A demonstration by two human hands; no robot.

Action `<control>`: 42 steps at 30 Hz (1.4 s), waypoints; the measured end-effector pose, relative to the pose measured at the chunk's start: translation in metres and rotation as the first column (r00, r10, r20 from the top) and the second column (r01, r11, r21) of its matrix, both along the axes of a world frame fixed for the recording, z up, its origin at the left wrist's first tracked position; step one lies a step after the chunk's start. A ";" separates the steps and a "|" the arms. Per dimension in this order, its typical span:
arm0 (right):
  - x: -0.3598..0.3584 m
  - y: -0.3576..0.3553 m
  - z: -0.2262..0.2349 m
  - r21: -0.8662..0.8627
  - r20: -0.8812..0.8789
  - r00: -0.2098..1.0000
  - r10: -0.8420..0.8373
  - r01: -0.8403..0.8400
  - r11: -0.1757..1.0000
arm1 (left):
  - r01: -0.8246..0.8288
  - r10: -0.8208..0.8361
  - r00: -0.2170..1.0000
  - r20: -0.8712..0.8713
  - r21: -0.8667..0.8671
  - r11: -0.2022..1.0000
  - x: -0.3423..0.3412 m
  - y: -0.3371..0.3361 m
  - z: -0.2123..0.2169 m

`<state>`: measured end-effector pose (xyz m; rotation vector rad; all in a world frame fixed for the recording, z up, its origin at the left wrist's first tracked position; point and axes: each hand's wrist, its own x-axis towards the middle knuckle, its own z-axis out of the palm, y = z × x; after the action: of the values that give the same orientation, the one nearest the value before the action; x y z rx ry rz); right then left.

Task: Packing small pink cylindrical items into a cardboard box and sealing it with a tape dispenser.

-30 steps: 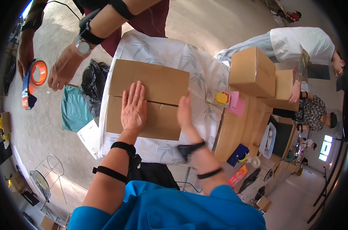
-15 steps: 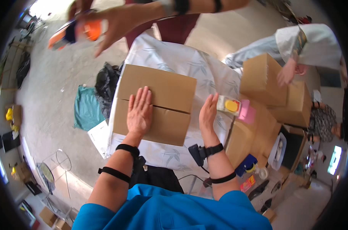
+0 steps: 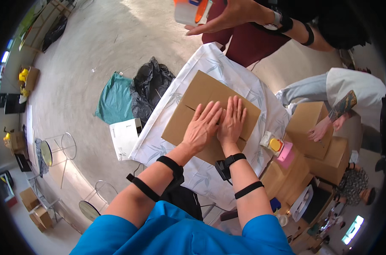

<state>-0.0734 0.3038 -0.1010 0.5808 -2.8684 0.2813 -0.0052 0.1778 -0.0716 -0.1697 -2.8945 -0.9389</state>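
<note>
A brown cardboard box (image 3: pixel 201 89) lies on a cloth-covered table, its two top flaps folded down with a seam between them. My left hand (image 3: pixel 201 129) rests flat on the top, fingers stretched out across the seam. Close beside it, my right hand (image 3: pixel 232 122) also lies flat on the flaps, and the two hands touch or nearly touch. Neither one holds anything. Part of the seam is hidden beneath them. Across the table another person's hand (image 3: pixel 220 21) holds an orange and clear object (image 3: pixel 191 12), cut off by the upper edge.
Right of the box stand a yellow-topped item (image 3: pixel 276 145), a pink piece (image 3: pixel 285 154) and more cardboard boxes (image 3: pixel 305 123), with a second person's hand (image 3: pixel 318 129) on one. Black (image 3: pixel 152 85) and teal bags (image 3: pixel 115 97) lie on the floor at left, near a white sheet (image 3: pixel 124 138).
My right hand has come from beside the box onto its top, next to my left. The view has turned. The other person's hand with the orange object appears farther right.
</note>
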 end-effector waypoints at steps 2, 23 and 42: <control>-0.001 0.001 0.004 0.006 -0.008 1.000 0.006 -0.006 1.000 | -0.066 0.066 0.998 0.008 -0.022 0.998 -0.007 0.004 0.001; -0.023 -0.013 0.000 0.079 -0.077 0.996 -0.046 0.052 0.996 | -0.173 0.170 0.984 0.060 0.045 0.984 0.007 0.032 -0.010; -0.043 0.016 -0.003 -0.307 0.244 0.942 0.231 -0.151 0.940 | -0.269 0.272 0.947 0.173 -0.045 0.962 0.001 0.062 -0.020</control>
<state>-0.1165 0.3195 -0.1041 0.8228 -2.9482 0.8556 -0.0040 0.2398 -0.0919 0.3201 -2.9809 -0.9160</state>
